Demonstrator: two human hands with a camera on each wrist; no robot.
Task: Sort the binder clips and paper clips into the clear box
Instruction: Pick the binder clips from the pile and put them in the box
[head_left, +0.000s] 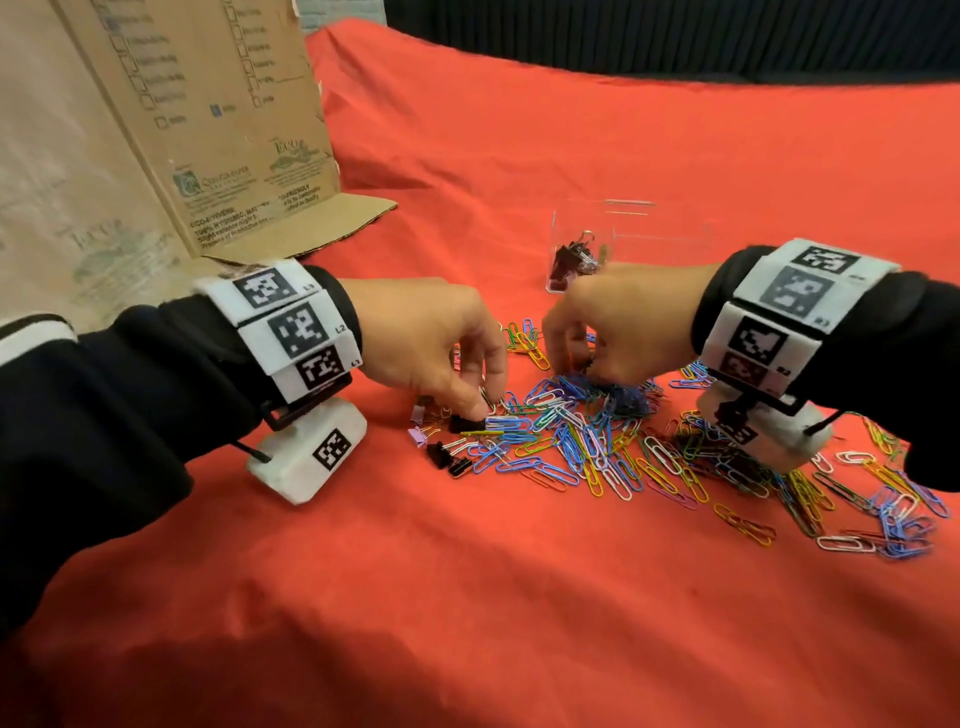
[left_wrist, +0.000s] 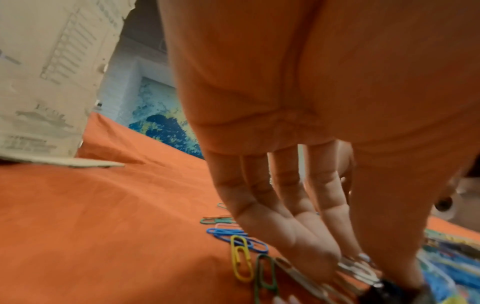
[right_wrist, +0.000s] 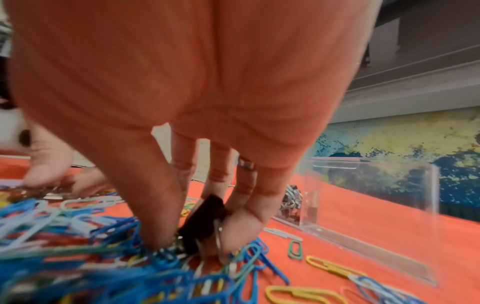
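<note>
A heap of coloured paper clips (head_left: 597, 431) lies on the red cloth (head_left: 467, 597). At its left edge my left hand (head_left: 480, 408) reaches down and pinches a black binder clip (head_left: 467, 423) by its silver wire handles (left_wrist: 358, 269). My right hand (head_left: 576, 364) digs into the far side of the heap and grips another black binder clip (right_wrist: 205, 218) between thumb and fingers. The clear box (head_left: 649, 244) stands just beyond the right hand, with a few binder clips (head_left: 571, 260) in its left compartment. Loose black (head_left: 441, 452) and purple (head_left: 418, 436) binder clips lie near the left hand.
An upright cardboard box (head_left: 208, 130) with a flap on the cloth stands at the back left. More paper clips (head_left: 883, 509) are scattered to the right, under the right forearm. The cloth reaches to a dark backdrop (head_left: 675, 36) at the far edge.
</note>
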